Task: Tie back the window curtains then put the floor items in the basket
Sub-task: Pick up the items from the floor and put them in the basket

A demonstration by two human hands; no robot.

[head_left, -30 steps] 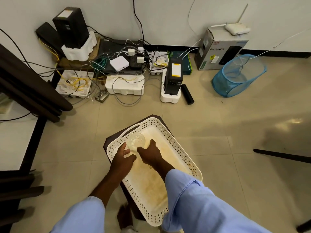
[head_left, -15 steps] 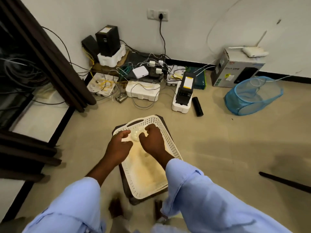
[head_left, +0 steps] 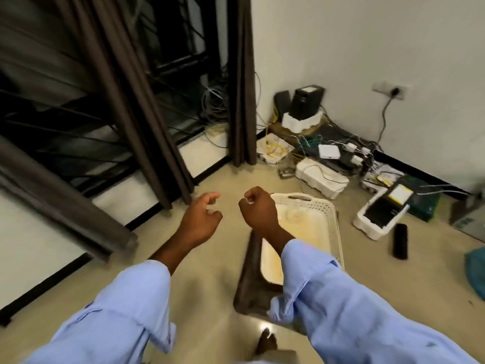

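The left hand [head_left: 200, 218] is up in the air with its fingers [head_left: 210, 198] bent and a little spread, like a loose claw. It holds nothing. The right hand [head_left: 258, 208] is curled into a fist with the fingers pressed together. A tiny pale bit shows at the knuckles, but it is too small to tell what it is. Both hands stick out of light blue cloth sleeves [head_left: 341, 298].

The white plastic basket with little holes in its sides [head_left: 319, 208] sits on the floor just at 3 o'clock from the right fist. The fist is in front of the basket's left edge, and I cannot tell if they touch. The right arm goes across the basket's near part. Something see-through and blurry [head_left: 291, 215] lies inside the basket at its far end. The basket rests on a dark brown flat stand [head_left: 249, 282].

The dark brown long curtains [head_left: 147, 114] hang down at 11 o'clock from the left hand, well apart from it. Another strip of the same curtain [head_left: 241, 88] hangs at 12 o'clock by the wall corner.

At 3 o'clock from the basket, a small black tube-shaped thing [head_left: 400, 241] lies on the beige floor tiles [head_left: 210, 271]. A blue mesh bag [head_left: 476, 274] peeks in at the right edge. Black boxes, white foam blocks and tangled wires [head_left: 322, 153] sit by the wall at 1 o'clock.
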